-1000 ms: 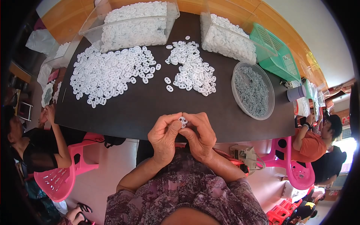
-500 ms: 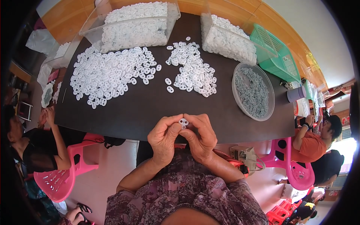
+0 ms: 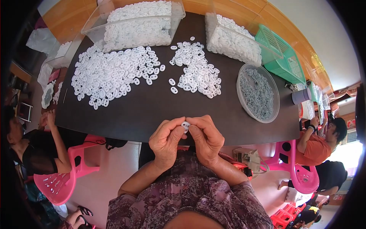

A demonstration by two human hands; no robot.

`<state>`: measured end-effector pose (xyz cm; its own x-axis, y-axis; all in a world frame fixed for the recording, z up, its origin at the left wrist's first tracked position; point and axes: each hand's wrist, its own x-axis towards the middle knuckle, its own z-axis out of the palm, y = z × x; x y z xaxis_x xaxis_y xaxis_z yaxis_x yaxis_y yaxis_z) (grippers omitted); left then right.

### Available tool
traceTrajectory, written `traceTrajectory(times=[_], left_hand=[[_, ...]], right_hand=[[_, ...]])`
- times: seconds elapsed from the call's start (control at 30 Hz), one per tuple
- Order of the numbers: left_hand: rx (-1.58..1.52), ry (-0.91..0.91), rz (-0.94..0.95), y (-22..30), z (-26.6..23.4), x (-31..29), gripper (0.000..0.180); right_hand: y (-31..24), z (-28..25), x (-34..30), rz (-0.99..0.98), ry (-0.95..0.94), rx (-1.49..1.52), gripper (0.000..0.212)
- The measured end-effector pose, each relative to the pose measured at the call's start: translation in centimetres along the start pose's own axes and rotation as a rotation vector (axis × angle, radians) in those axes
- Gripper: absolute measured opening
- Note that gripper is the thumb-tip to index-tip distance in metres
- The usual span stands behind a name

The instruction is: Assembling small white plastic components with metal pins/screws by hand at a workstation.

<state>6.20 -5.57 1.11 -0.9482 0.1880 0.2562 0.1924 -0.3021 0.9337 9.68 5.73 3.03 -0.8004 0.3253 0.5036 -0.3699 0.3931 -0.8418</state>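
Both hands (image 3: 186, 139) still pinch the small white piece (image 3: 185, 125) together, unmoved since before.

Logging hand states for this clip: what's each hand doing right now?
Left hand: closed, pinching the small white plastic piece.
Right hand: closed, pinching the same piece.

2 hands: left (image 3: 164, 142) and right (image 3: 207, 139), pinching 1 white piece (image 3: 185, 125) between them. 2 heaps of white pieces lie on 1 dark table (image 3: 129, 114): 1 large (image 3: 114, 74), 1 smaller (image 3: 196, 72). 2 clear bins (image 3: 139, 23) (image 3: 232, 40), 1 round tray (image 3: 257, 93), 1 green basket (image 3: 280, 57). 2 pink chairs (image 3: 63, 179) (image 3: 299, 173).
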Motion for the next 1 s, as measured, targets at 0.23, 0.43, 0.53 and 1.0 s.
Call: traceTrajectory(times=[0.23,0.43,0.53,1.0], left_hand=[[0.091,-0.012,0.072,0.25,-0.17,0.14,0.022],[0.088,0.008,0.057,0.31,-0.17,0.16,0.022],[0.106,0.026,0.045,0.43,-0.08,0.18,0.020],[0.098,0.032,0.034,-0.36,-0.53,0.28,0.019]], right_hand=[[-0.64,0.48,0.05,0.141,0.032,0.046,0.017],[-0.49,0.48,0.00,0.138,0.010,0.025,0.016],[-0.53,0.44,0.16,0.142,-0.004,0.018,0.015],[-0.47,0.74,0.68,0.134,-0.036,-0.033,0.016]])
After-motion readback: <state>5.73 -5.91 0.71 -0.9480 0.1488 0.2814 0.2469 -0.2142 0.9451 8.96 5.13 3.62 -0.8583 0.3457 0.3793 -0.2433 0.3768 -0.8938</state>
